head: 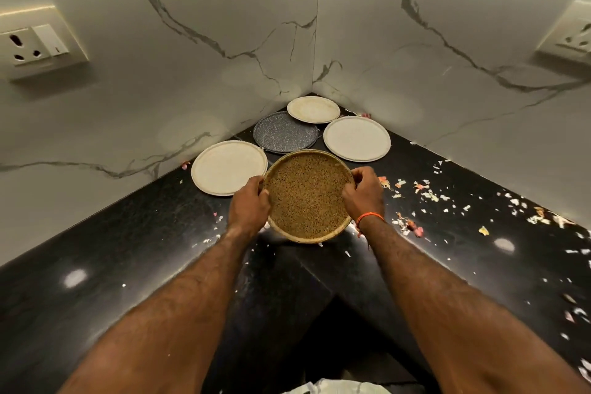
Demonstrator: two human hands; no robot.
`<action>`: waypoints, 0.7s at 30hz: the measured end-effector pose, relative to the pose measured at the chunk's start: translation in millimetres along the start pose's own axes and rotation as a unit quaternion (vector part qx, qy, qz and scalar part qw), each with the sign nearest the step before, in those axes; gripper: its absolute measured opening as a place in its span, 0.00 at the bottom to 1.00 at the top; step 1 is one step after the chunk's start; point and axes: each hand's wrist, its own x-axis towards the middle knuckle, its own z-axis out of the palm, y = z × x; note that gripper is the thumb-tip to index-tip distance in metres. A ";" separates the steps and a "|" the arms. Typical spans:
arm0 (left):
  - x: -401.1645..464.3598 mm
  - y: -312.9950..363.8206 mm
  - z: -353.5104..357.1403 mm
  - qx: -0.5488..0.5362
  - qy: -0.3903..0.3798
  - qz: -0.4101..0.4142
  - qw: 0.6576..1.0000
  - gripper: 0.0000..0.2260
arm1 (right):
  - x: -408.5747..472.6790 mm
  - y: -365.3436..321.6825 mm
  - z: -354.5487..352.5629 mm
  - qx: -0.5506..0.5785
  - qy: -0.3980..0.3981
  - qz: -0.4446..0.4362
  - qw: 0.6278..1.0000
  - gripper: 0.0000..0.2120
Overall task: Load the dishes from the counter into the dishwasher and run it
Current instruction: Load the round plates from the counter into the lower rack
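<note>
Both hands' grip holds the speckled brown plate [308,197] over scrap-strewn black counter [128,249], marble-walled corner [316,41].

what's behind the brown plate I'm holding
Behind the brown plate, a grey plate, its near edge hidden by it, flanked by two white plates. A cream plate overlaps the grey one.

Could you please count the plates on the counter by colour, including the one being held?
Cream or white plates: 3, at left, in the back corner and at right
Grey speckled plate: 1
Brown speckled plate: 1, gripped at its rim by the left hand and right hand
Total: 5 plates
</note>
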 end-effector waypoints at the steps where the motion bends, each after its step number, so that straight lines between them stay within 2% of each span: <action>1: -9.2 1.5 -5.4 0.007 0.001 0.017 1.000 0.11 | -11.4 -0.2 -5.6 0.002 0.010 -0.003 1.000 0.09; 4: -35.4 7.0 -20.4 0.046 -0.006 0.085 0.995 0.07 | -42.1 0.9 -24.4 -0.002 0.046 -0.011 0.999 0.10; 9: -82.6 18.9 -34.4 0.056 0.001 0.204 0.977 0.06 | -91.6 10.3 -54.3 -0.026 0.082 -0.058 0.995 0.11; 12: -110.0 23.4 -38.7 0.061 0.019 0.233 0.970 0.09 | -123.0 18.3 -73.4 -0.042 0.119 -0.074 0.989 0.13; 15: -136.0 28.4 -40.1 0.057 0.027 0.264 0.962 0.07 | -158.7 29.6 -93.1 -0.054 0.134 -0.093 0.985 0.15; 21: -192.3 43.7 -21.9 0.047 -0.011 0.312 0.949 0.08 | -226.0 63.7 -142.3 -0.079 0.158 -0.079 0.981 0.13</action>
